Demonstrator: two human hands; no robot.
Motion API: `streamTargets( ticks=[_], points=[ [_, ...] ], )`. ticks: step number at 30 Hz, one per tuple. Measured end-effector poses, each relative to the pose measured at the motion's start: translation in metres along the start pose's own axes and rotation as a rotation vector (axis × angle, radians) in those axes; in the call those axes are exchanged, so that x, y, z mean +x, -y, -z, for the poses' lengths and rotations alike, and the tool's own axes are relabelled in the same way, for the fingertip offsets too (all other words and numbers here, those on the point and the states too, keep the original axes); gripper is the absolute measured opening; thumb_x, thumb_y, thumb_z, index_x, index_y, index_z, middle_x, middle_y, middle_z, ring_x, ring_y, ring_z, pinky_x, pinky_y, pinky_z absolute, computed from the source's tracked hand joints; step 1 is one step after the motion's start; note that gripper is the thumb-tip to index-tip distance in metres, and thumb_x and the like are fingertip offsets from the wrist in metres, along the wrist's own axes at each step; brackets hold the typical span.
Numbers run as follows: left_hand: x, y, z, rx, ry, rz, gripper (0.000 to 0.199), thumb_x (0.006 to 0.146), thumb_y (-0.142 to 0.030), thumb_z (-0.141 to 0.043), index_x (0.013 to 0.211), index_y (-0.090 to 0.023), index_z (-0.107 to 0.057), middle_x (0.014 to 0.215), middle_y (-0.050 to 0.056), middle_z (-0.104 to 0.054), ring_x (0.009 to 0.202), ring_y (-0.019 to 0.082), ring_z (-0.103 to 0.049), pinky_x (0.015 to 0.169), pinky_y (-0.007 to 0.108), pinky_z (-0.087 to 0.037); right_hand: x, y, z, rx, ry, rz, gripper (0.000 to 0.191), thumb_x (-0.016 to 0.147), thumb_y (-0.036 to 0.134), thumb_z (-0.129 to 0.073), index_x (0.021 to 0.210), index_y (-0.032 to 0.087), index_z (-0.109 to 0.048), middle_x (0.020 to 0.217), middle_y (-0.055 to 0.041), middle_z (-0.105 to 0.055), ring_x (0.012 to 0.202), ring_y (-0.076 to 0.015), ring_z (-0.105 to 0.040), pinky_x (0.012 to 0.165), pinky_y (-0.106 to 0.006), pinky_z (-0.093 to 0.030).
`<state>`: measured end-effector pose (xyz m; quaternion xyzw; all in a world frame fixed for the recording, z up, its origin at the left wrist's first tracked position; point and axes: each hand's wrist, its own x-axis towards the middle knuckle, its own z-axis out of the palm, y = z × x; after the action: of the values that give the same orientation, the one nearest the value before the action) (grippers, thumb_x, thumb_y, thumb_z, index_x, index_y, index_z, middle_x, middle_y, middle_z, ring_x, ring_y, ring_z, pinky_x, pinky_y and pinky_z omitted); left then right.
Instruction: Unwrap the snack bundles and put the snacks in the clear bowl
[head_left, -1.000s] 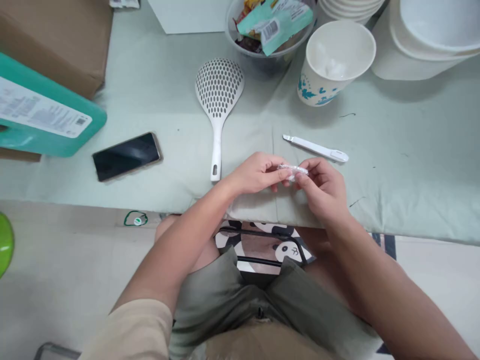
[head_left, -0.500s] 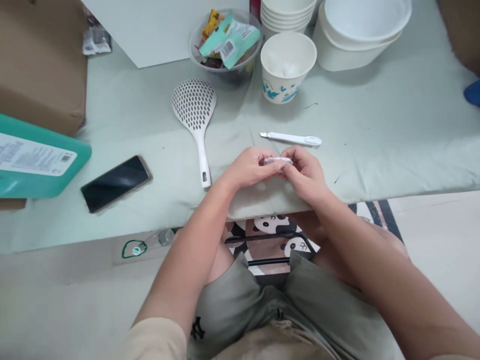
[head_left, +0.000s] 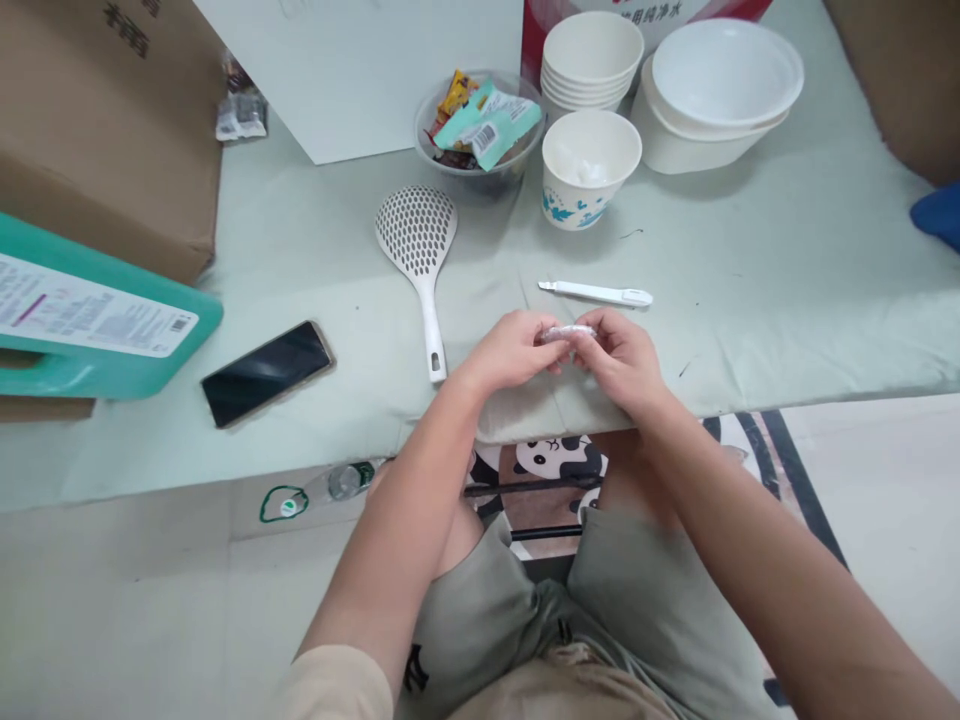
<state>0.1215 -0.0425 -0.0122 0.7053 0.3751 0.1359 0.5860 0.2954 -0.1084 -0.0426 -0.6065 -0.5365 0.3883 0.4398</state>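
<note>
Between my two hands, close to the front edge of the cloth-covered table, is a small, slim item in shiny clear-looking wrap (head_left: 568, 332); its exact kind cannot be made out. My left hand (head_left: 517, 350) pinches its left end with thumb and fingers. The fingers of my right hand (head_left: 616, 355) are closed on its right end. Just beyond my hands lies a white utility knife (head_left: 596, 293), its tip pointing left. To the left of my left hand rests a white slotted skimmer (head_left: 420, 255), handle toward me.
Farther back stand a bowl of packaged snacks (head_left: 480, 170), a paper cup with white contents (head_left: 589, 205), stacked cups (head_left: 589, 60) and white bowls (head_left: 720, 90). A phone (head_left: 268, 373), a green jug (head_left: 112, 350) and a cardboard box (head_left: 112, 130) are at left.
The view has shifted, so the table things appear a little lower and farther right. My hands still hold the wrapped item, and slightly more of it shows.
</note>
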Motion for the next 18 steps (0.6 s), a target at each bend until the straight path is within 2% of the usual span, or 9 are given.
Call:
streamTargets(
  ticks=[7, 10, 13, 15, 18],
  points=[
    [-0.007, 0.004, -0.002, 0.025, 0.004, 0.006, 0.025, 0.087, -0.040, -0.060, 0.077, -0.018, -0.064, 0.073, 0.001, -0.070, 0.069, 0.015, -0.064, 0.066, 0.028, -0.044, -0.001, 0.000, 0.001, -0.053, 0.031, 0.020, 0.043, 0.090, 0.064, -0.062, 0.082, 0.021, -0.064, 0.057, 0.0021, -0.058, 0.053, -0.0129, -0.051, 0.054, -0.028, -0.038],
    [-0.004, 0.003, 0.000, -0.065, 0.006, 0.035, 0.025, 0.087, -0.041, -0.062, 0.076, -0.018, -0.064, 0.071, 0.001, -0.069, 0.068, 0.015, -0.065, 0.065, 0.027, -0.046, -0.002, 0.001, 0.001, -0.039, 0.037, -0.016, 0.044, 0.090, 0.064, -0.063, 0.083, 0.021, -0.064, 0.058, 0.0013, -0.061, 0.054, -0.0132, -0.056, 0.055, -0.027, -0.042],
    [0.005, -0.001, 0.004, -0.114, 0.030, 0.004, 0.029, 0.089, -0.043, -0.064, 0.078, -0.017, -0.069, 0.074, 0.002, -0.072, 0.067, 0.014, -0.064, 0.063, 0.026, -0.046, 0.000, 0.003, 0.000, 0.049, 0.011, -0.053, 0.045, 0.089, 0.065, -0.064, 0.086, 0.021, -0.063, 0.064, -0.0009, -0.067, 0.056, -0.0139, -0.061, 0.057, -0.028, -0.048],
    [0.012, -0.003, 0.007, -0.172, 0.054, -0.035, 0.030, 0.091, -0.043, -0.064, 0.077, -0.017, -0.069, 0.074, 0.002, -0.072, 0.065, 0.012, -0.063, 0.064, 0.026, -0.047, 0.001, 0.005, -0.001, 0.084, -0.008, -0.071, 0.044, 0.088, 0.064, -0.068, 0.088, 0.020, -0.063, 0.068, -0.0018, -0.070, 0.057, -0.0144, -0.064, 0.058, -0.028, -0.051],
    [0.019, -0.002, 0.009, -0.200, 0.015, -0.089, 0.031, 0.092, -0.039, -0.062, 0.072, -0.017, -0.064, 0.069, 0.001, -0.068, 0.062, 0.011, -0.060, 0.065, 0.025, -0.046, 0.002, 0.011, -0.002, 0.092, -0.044, -0.084, 0.035, 0.087, 0.054, -0.072, 0.090, 0.020, -0.065, 0.071, -0.0022, -0.072, 0.059, -0.0145, -0.065, 0.059, -0.028, -0.053]
  ],
)
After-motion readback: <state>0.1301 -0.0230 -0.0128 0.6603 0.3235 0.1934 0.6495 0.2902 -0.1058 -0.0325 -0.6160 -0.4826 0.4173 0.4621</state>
